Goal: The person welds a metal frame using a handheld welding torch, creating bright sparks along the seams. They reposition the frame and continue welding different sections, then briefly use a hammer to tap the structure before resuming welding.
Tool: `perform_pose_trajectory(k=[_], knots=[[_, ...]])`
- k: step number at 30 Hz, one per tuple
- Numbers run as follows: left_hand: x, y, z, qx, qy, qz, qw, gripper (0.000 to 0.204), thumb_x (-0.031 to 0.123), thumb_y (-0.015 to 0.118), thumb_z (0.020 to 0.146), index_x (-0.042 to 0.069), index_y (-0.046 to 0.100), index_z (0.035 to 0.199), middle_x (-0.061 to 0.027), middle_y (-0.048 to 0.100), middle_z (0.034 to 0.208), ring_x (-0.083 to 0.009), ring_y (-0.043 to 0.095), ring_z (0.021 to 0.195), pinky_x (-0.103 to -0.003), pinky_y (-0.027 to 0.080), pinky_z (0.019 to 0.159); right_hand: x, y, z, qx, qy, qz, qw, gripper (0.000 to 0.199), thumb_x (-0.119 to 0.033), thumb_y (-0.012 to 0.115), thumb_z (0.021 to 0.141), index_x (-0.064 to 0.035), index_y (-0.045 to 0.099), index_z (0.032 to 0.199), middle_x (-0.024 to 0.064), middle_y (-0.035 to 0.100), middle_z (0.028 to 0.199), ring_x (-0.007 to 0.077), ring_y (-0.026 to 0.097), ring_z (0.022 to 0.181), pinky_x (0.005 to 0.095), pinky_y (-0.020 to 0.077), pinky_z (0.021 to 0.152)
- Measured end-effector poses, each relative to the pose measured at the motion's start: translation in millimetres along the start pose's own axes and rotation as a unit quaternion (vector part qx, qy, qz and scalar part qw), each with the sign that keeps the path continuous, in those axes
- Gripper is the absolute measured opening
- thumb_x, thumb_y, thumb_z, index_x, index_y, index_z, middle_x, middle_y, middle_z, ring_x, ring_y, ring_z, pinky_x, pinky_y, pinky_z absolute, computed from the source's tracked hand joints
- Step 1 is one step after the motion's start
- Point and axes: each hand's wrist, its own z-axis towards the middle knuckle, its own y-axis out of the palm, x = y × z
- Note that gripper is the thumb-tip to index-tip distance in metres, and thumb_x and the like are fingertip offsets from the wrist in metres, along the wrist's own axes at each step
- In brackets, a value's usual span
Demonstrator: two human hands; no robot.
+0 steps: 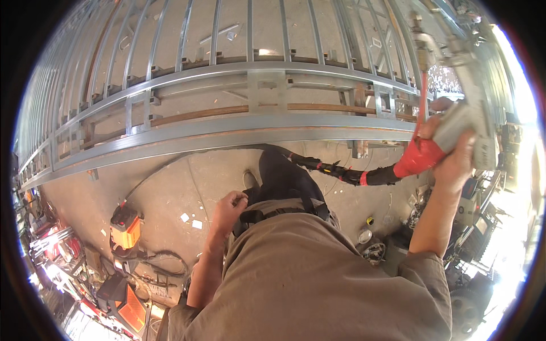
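My right hand [456,166] is wrapped round the grip of a grey pistol-shaped welding gun [476,108], held up at the far right. Red tape covers the base of the grip, and a thick black cable [380,176] bound with tape runs from it toward my legs. A thin red hose [424,96] joins a brass fitting at the gun's upper end. By my left hip, my left hand [228,208] has its fingers curled in, close to a dark strap. Whatever those fingers hold, if anything, is hidden.
A welded metal frame [227,132] of square tubes and long bars spans the way ahead of me. Orange-and-black machines [125,233] stand on the floor at left, among tools and cables. White scraps [196,224] lie near my left arm. Clutter crowds the right side.
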Motion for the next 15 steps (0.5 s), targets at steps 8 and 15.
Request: perform_pose_trajectory(k=[8, 15], knots=[[22, 82, 10, 0.044, 0.062, 0.127, 0.989, 0.037, 0.03, 0.075, 0.093, 0.004, 0.072, 0.12, -0.0137, 0.077, 0.109, -0.0282, 0.074, 0.1, -0.04, 0.058, 0.091, -9, -138, 7, 0.081, -0.05, 0.06, 0.994, 0.07, -0.059, 0.06, 0.103, 0.0042, 0.055, 0.133, 0.0188, 0.067, 0.115, 0.0204, 0.068, 0.081, 0.0343, 0.0572, 0.064], [40, 181, 92, 0.004, 0.258, 0.373, 0.891, 0.074, 0.045, 0.083, 0.08, 0.015, 0.059, 0.143, -0.0186, 0.062, 0.14, -0.0397, 0.058, 0.129, -0.046, 0.049, 0.106, 63, -223, 35, 0.045, 0.008, 0.103, 0.994, 0.069, -0.057, 0.06, 0.103, 0.0036, 0.054, 0.136, 0.0182, 0.066, 0.118, 0.0204, 0.066, 0.087, 0.0356, 0.056, 0.07]])
